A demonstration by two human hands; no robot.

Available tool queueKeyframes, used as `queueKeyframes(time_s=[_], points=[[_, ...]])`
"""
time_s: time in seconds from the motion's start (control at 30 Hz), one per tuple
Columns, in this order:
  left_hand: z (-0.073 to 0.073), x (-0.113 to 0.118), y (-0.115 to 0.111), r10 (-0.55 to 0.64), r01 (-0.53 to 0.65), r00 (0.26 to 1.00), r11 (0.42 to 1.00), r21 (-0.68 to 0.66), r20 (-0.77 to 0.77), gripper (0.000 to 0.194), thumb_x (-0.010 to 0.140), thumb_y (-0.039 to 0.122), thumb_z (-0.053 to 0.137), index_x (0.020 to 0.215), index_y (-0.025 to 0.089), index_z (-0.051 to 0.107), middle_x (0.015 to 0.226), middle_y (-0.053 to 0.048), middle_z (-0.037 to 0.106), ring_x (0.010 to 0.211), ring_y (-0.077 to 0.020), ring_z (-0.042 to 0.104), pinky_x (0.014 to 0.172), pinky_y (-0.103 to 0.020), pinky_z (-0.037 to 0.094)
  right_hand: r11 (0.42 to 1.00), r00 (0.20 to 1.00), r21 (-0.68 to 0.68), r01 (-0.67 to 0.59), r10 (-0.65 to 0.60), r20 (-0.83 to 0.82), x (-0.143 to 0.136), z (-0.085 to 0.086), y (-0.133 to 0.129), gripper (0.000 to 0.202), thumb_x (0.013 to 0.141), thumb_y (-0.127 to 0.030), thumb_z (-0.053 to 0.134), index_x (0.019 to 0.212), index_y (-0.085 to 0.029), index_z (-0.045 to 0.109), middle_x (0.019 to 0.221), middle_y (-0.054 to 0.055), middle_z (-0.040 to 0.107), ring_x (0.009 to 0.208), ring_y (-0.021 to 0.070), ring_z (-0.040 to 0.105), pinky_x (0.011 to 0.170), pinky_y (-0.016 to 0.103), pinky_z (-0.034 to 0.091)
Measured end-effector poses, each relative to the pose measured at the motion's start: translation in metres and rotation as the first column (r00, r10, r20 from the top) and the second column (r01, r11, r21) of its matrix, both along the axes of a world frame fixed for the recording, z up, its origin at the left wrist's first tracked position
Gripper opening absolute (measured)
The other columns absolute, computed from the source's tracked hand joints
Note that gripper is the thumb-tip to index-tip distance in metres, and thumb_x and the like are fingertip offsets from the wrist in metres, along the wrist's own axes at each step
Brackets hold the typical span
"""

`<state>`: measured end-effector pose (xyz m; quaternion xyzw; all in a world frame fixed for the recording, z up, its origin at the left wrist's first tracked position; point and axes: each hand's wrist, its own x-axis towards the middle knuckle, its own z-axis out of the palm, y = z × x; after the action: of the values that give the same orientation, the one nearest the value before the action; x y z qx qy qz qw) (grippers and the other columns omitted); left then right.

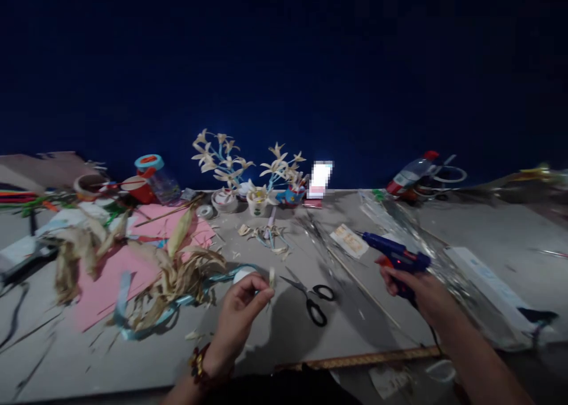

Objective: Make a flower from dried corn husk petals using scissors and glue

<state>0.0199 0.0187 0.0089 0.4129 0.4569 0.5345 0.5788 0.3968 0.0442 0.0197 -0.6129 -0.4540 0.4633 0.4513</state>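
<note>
My left hand (pixel 246 304), with a beaded bracelet at the wrist, pinches a small pale strip (pixel 272 276) upright between thumb and fingers. My right hand (pixel 415 284) is wrapped round the handle of a blue glue gun (pixel 394 252), whose nozzle points left over a small patterned packet (pixel 349 241). Black-handled scissors (pixel 310 298) lie open on the grey table between my hands. Beyond them are several pale pieces (pixel 268 233) with light blue stems.
Dried husks (pixel 190 275), blue ribbon (pixel 126 310) and pink paper (pixel 106 287) cover the left side. Potted husk flowers (pixel 257 201) and a bright phone (pixel 320 179) stand at the back. A thin stick (pixel 364 287), clear wrappers (pixel 426 254) and a bottle (pixel 412 173) lie to the right.
</note>
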Motion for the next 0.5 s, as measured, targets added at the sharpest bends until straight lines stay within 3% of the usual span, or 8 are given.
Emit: queueKeyframes(time_s=[0.07, 0.13, 0.27, 0.4, 0.5], points=[[0.004, 0.002, 0.001, 0.012, -0.012, 1.000, 1.000, -0.006, 0.019, 0.027, 0.074, 0.039, 0.082, 0.072, 0.017, 0.068, 0.075, -0.002, 0.061, 0.074, -0.0159, 0.054, 0.070, -0.025, 0.045, 0.989, 0.982, 0.108, -0.097, 0.078, 0.173, -0.024, -0.001, -0.019, 0.030, 0.083, -0.045, 0.074, 0.099, -0.020, 0.072, 0.063, 0.000, 0.062, 0.050, 0.0151, 0.059, 0.046, 0.026, 0.051], [0.006, 0.004, 0.002, 0.030, -0.030, 0.999, 1.000, -0.011, 0.027, 0.026, 0.074, 0.038, 0.082, 0.071, 0.017, 0.067, 0.075, -0.002, 0.061, 0.074, -0.0157, 0.054, 0.071, -0.026, 0.044, 0.940, 0.920, 0.261, -0.221, 0.112, 0.376, -0.050, -0.008, -0.039, 0.024, 0.088, -0.047, 0.067, 0.099, -0.026, 0.074, 0.065, 0.002, 0.067, 0.057, 0.0212, 0.068, 0.051, 0.031, 0.058], [0.007, 0.005, 0.000, 0.054, -0.053, 0.998, 0.998, -0.024, 0.014, 0.024, 0.076, 0.036, 0.080, 0.073, 0.017, 0.066, 0.076, -0.002, 0.061, 0.076, -0.0162, 0.053, 0.073, -0.026, 0.043, 0.867, 0.893, 0.408, -0.285, 0.086, 0.442, -0.097, -0.018, -0.062, 0.037, 0.079, -0.046, 0.076, 0.113, -0.031, 0.069, 0.105, 0.010, 0.075, 0.095, 0.0330, 0.074, 0.077, 0.042, 0.064], [0.009, 0.004, -0.003, 0.056, -0.056, 0.998, 0.998, -0.002, -0.039, 0.024, 0.079, 0.036, 0.078, 0.073, 0.017, 0.066, 0.076, -0.002, 0.061, 0.077, -0.0169, 0.053, 0.075, -0.027, 0.043, 0.721, 0.767, 0.431, -0.542, 0.215, 0.605, -0.123, -0.007, -0.057, 0.031, 0.086, -0.034, 0.068, 0.115, -0.024, 0.064, 0.108, 0.013, 0.072, 0.094, 0.0280, 0.074, 0.077, 0.034, 0.063], [0.011, 0.002, -0.005, 0.074, -0.072, 0.995, 0.997, 0.030, -0.073, 0.024, 0.080, 0.036, 0.077, 0.073, 0.017, 0.065, 0.076, -0.003, 0.061, 0.079, -0.0180, 0.054, 0.076, -0.028, 0.043, 0.630, 0.709, 0.458, -0.627, 0.218, 0.671, -0.129, -0.002, -0.049, 0.031, 0.086, -0.037, 0.066, 0.113, -0.021, 0.063, 0.104, 0.013, 0.071, 0.089, 0.0262, 0.075, 0.070, 0.028, 0.061]])
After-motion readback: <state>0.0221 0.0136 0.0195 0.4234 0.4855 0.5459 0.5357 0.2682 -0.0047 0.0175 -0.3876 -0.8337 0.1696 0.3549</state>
